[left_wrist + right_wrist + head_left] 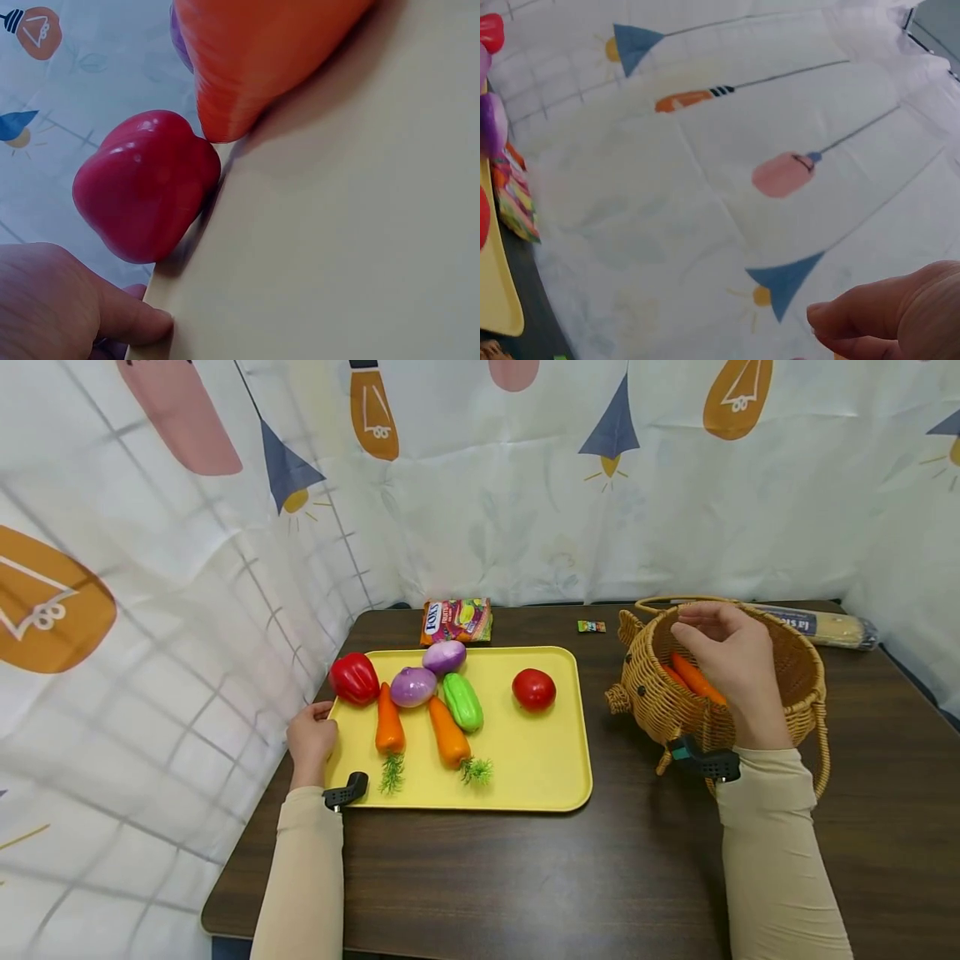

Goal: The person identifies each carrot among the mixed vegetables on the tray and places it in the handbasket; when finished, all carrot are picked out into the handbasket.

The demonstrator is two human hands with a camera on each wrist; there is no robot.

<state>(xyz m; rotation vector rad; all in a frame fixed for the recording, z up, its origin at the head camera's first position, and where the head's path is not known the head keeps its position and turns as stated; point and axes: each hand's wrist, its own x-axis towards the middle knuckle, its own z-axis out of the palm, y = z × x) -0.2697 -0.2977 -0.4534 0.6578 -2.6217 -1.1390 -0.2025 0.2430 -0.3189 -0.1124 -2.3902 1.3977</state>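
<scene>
My left hand (311, 742) grips the left rim of a yellow tray (525, 760), thumb on top, beside a red bell pepper (354, 678). On the tray lie two carrots (389, 722) with green tops, two purple onions (413, 687), a green vegetable (462, 702) of unclear kind and a red tomato (534, 690). My right hand (738, 660) hovers over the mouth of a wicker pig-shaped basket (660, 710), fingers loosely bent, with nothing visible between them. Inside the basket, orange carrots (697, 678) show below the hand, partly hidden by it.
Behind the tray lies a FOX'S candy bag (456, 621), and a small wrapped sweet (591, 627) sits right of it. A pack of pasta (832, 628) lies behind the basket. A patterned curtain (525, 510) borders the dark wooden table (525, 877) at back and left.
</scene>
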